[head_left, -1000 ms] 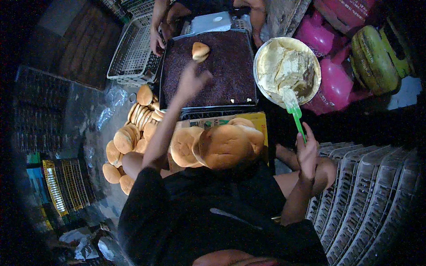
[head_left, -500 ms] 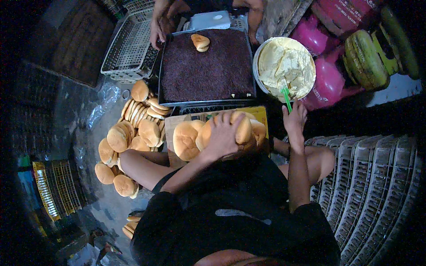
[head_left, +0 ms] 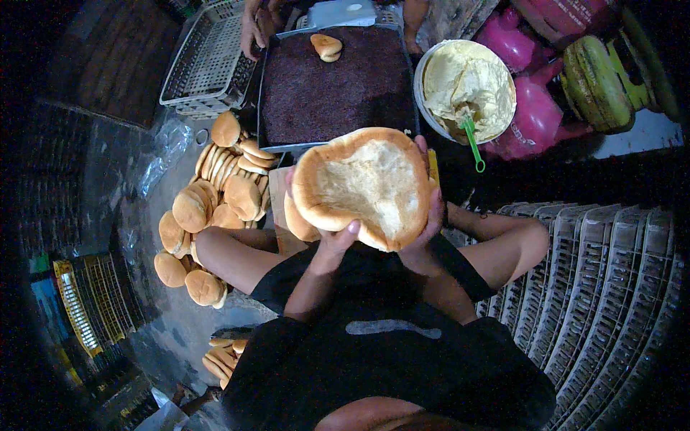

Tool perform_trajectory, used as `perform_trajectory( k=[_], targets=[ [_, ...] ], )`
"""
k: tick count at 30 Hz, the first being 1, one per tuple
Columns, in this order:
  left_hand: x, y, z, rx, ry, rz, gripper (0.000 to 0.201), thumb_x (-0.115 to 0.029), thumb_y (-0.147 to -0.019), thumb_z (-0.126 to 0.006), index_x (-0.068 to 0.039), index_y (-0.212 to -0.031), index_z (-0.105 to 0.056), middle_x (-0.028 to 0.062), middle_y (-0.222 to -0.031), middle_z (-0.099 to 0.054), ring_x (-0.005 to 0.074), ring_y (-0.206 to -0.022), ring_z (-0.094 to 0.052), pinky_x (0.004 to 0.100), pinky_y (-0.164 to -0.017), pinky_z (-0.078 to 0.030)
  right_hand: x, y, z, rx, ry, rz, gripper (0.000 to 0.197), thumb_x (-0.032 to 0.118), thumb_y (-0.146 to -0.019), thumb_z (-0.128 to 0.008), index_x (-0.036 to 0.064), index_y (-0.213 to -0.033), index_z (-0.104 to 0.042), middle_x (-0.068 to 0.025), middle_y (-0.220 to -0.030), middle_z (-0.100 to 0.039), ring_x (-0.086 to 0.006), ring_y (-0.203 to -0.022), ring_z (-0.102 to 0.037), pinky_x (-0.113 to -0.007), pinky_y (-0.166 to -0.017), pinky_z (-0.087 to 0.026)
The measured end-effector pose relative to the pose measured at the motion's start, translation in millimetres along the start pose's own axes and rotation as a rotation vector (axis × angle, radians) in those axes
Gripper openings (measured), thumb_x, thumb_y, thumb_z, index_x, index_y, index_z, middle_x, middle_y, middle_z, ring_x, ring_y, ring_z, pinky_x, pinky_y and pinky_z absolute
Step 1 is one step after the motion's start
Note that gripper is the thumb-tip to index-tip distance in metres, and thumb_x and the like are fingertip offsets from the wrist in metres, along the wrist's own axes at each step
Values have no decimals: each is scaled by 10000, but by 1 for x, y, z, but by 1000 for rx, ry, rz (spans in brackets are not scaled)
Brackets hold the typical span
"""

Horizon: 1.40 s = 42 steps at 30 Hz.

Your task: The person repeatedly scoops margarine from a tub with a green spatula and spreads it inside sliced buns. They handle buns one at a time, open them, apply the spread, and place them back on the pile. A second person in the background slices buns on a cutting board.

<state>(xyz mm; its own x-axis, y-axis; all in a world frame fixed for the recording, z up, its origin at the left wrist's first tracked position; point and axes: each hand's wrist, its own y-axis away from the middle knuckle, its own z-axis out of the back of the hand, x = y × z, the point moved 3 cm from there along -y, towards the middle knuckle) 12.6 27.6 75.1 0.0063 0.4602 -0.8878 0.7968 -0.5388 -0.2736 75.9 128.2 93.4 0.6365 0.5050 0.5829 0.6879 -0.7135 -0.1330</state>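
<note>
Both my hands hold up a large round bun (head_left: 370, 183), its pale, bare-crumbed side facing upward. My left hand (head_left: 336, 243) grips its lower left edge, thumb on top and fingers mostly hidden beneath. Around its right edge curls my right hand (head_left: 430, 219). Under it, another bun (head_left: 298, 221) shows on a cardboard sheet (head_left: 284, 187) in front of me. Beyond lies a tray of dark brown sprinkles (head_left: 338, 90) with a folded bun (head_left: 327, 47) on top. A tub of pale yellow cream (head_left: 467, 86) stands to its right, a green-handled tool (head_left: 472, 142) stuck in the cream.
Piled buns (head_left: 215, 194) cover the floor at my left, beside clear plastic (head_left: 167, 154). A plastic crate (head_left: 205, 65) stands at the far left. Another person's hand (head_left: 251, 36) is near the tray's far left corner. Pink gas cylinders (head_left: 535, 115) and grey racks (head_left: 582, 273) line the right.
My right hand has let go of the green-handled tool and come to the bun. The bun has been raised from the cardboard, now between both hands. The tool stays in the tub.
</note>
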Motion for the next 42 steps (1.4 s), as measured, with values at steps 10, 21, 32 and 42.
perform_trajectory(
  k=[10,21,32,42],
  targets=[
    [-19,-14,-27,33,-45,-4,950,-563,-654,-583,-72,-1351,-163,201,-1390,-142,333,-1291,-187,434,-1049,-172,24,2,-31,390,954,287,449,183,-815,-533,-31,-1204,-462,-227,-1275,-418,-337,-1205,-387,-419,-1010,-285],
    [-20,-3,-38,-169,89,103,645,-423,-881,-318,-48,-1370,-127,146,-1395,-211,293,-1285,-224,400,-1062,-166,18,8,-20,311,913,139,507,101,-778,-564,-28,-1241,-401,-211,-1275,-416,-303,-1197,-395,-385,-1001,-310],
    [34,27,-21,64,1405,482,769,-558,-770,-517,-103,-1333,-258,88,-1322,-349,296,-1207,-354,511,-972,-319,60,-21,47,-7,1491,413,442,233,-782,-578,-27,-1132,-505,-188,-1143,-523,-327,-1134,-438,-403,-977,-299],
    [22,29,-7,-110,652,566,559,-362,-830,-543,-42,-1246,-348,81,-1174,-458,241,-1054,-482,410,-875,-442,92,-96,192,-398,2064,-404,340,197,-846,-472,86,-1166,-506,-221,-946,-594,-418,-905,-545,-494,-778,-427]
  ],
)
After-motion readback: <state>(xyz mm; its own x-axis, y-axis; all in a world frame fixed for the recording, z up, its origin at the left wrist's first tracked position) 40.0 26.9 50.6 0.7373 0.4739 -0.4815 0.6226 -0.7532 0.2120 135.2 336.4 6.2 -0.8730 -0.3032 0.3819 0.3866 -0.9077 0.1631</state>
